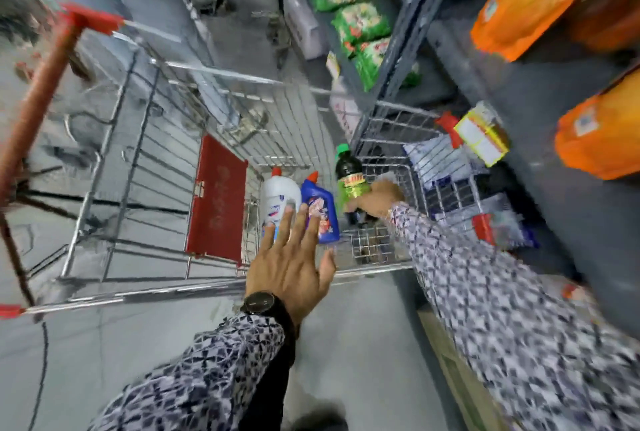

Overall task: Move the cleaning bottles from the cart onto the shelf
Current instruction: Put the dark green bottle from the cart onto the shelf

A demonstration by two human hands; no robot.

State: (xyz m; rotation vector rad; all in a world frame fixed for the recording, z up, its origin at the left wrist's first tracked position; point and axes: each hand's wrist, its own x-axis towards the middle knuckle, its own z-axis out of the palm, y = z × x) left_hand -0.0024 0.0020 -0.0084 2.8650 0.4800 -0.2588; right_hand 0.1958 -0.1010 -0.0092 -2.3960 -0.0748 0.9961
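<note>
A wire shopping cart (pixel 145 139) stands below me with three bottles in its front end. My right hand (pixel 375 200) is shut around the lower part of a dark bottle with a green cap and green label (pixel 348 171). My left hand (pixel 294 268), with a black watch on the wrist, hovers open with fingers spread just above a white bottle with an orange cap (pixel 277 198) and a blue bottle with an orange cap (pixel 318 202). The fingertips overlap both bottles, but no grip shows. The frame is blurred by motion.
A grey metal shelf (pixel 540 84) runs along the right, holding orange packs (pixel 526 4), a yellow box (pixel 483 134) and green bags (pixel 360 25). White-blue packs (pixel 446 167) lie on its low level beside the cart. The cart has a red handle (pixel 45 84) and a red seat flap (pixel 216 198).
</note>
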